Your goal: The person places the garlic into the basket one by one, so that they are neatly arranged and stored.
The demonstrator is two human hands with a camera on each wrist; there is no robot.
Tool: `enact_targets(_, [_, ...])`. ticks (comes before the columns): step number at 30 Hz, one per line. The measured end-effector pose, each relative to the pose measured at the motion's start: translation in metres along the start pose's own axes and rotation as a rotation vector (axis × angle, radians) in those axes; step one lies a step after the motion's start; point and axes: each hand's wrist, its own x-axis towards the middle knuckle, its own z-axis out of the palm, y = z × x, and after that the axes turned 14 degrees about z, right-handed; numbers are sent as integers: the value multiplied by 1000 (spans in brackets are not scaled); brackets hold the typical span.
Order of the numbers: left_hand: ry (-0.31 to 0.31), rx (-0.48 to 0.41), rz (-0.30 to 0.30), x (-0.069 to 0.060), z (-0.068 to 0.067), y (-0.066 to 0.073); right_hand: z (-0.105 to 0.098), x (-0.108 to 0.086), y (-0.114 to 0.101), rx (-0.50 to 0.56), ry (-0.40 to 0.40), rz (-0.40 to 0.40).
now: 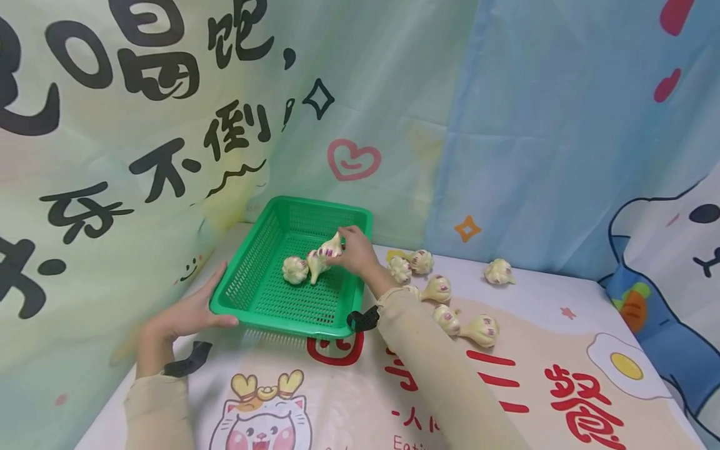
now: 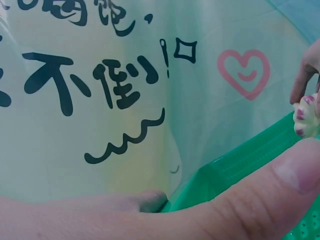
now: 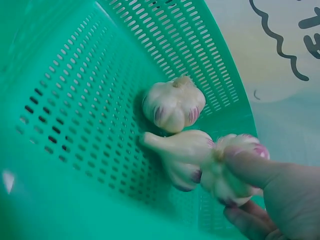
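A green plastic basket with perforated walls sits tilted towards the left on the table. My left hand grips its front left corner, the thumb along the front side and the fingers up the left side. In the right wrist view, my right hand pinches a garlic bulb between thumb and fingers, inside the basket. That bulb appears to touch a second garlic bulb, whose stem points away from the hand. A third bulb lies beside them on the basket floor.
Several more garlic bulbs lie on the table right of the basket, partly behind my right forearm. One bulb stands apart near the back edge. A printed cloth backdrop hangs close behind the basket and along the left side.
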Motion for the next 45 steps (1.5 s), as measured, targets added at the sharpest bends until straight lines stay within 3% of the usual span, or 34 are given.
enact_targets(8, [3, -9, -6, 1, 0, -3, 8, 6, -6, -84, 5, 6])
enact_targets(19, [-2, -2, -18, 1, -1, -4, 17, 9, -10, -198, -39, -52])
enact_targets(29, [-4, -8, -22, 1, -1, 0, 21, 8, -15, -211, -117, -73])
enact_targets(38, [-2, -13, -16, 0, -2, -1, 25, 10, -17, -186, -133, -137])
enact_targets(45, [-6, -19, -26, 0, -2, -2, 27, 12, -17, -225, -179, -92])
